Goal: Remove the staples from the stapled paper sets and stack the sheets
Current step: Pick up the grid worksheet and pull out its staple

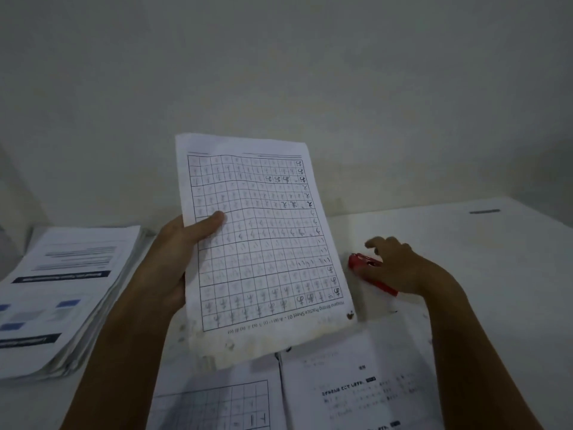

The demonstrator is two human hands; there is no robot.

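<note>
My left hand (173, 259) gripped a paper set (263, 243) by its left edge, thumb pressed on the printed face and fingers hidden behind. The set stood raised off the table at the centre of the frame, tilted slightly, its printed grid of handwriting squares upside down to me. Its lower margin was stained and crumpled. Whether a staple remained in it, I could not tell.

My right hand (400, 265) rested at centre right of the frame, over a red staple remover (369, 273) that lay on the white table (496, 259). The palm covered the rear part of the tool and the fingers were loosely curled above it; I could not tell whether they had closed on it. The front end of the tool showed just left of the fingers, near the right edge of the raised set.

At the left of the frame lay a thick stack of sheets (62, 293), its top sheet printed with dark and blue bars. At the bottom of the frame, under the raised set, more papers lay flat: a grid sheet (217, 398) at lower centre and a text sheet (366, 389) beside it to the right, their edges touching. A pale wall (279, 72) filled the upper half.
</note>
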